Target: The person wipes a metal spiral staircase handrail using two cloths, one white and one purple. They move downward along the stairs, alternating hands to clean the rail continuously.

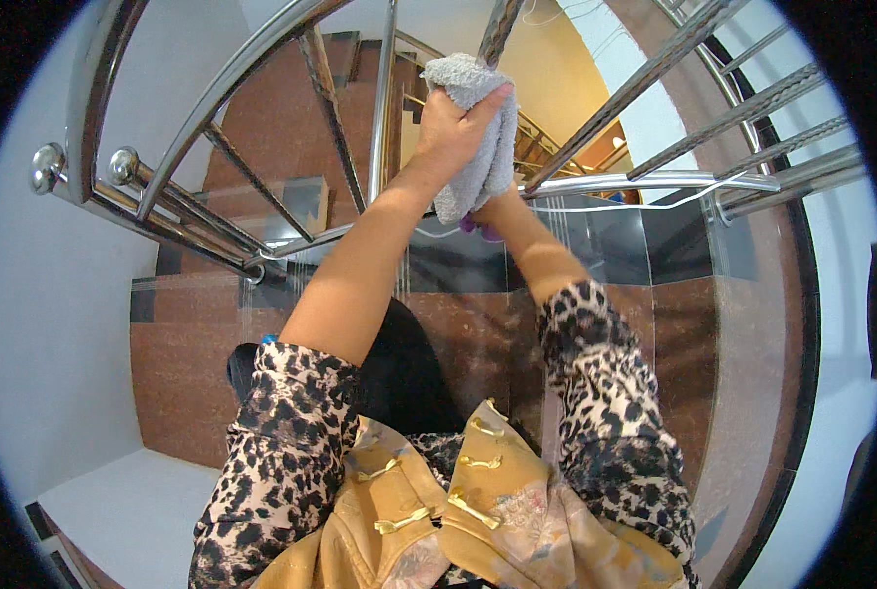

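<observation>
My left hand [453,131] grips a light grey terry cloth [475,177], its thumb pressed along the upper part. The cloth lies over a twisted metal baluster [501,29] of the stair railing; whether it goes all the way round is hidden. Lower down, close to the railing's bottom rail, my right hand [496,209] is partly covered by the cloth. Its fingers are curled on a small purple item [488,232], perhaps another cloth.
A curved steel handrail [210,103] with ball ends runs along the left. More balusters [622,96] stand to the right. A white cable [630,207] follows the bottom rail [615,182]. Beyond the railing, brown stairs [269,110] descend. Black and brown tiles [593,324] cover the floor.
</observation>
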Available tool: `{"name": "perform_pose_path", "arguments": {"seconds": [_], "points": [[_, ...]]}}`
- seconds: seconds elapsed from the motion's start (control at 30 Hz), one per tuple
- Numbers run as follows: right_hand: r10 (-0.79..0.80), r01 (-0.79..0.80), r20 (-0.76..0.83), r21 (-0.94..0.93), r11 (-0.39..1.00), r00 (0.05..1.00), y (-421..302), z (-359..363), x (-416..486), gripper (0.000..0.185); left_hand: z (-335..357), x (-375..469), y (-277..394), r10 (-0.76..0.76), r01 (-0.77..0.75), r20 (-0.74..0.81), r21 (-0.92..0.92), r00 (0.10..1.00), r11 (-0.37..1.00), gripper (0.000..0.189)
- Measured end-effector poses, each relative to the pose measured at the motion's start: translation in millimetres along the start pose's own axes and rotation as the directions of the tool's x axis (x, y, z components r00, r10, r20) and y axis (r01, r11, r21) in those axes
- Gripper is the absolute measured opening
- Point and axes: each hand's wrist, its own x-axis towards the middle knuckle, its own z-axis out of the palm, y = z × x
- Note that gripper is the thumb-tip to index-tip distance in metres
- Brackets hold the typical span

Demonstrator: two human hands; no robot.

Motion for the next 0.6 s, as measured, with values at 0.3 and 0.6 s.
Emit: {"name": "perform_pose_path", "arguments": {"seconds": [0.3,0.6], "points": [[-0.056,0.057,-0.015,0.101,0.993,0.998,-27,6,29,0.045,-4,9,-27,0.116,-0.116,-0.008,-0.054,0.993,0.992,0.03],[-0.087,0.248,0.283,-0.605,0.757,0.955,49,-6,-53,0.038,17,14,-27,-0.026,0.025,0.014,0.065,1.0,0.998,0.031]]}}
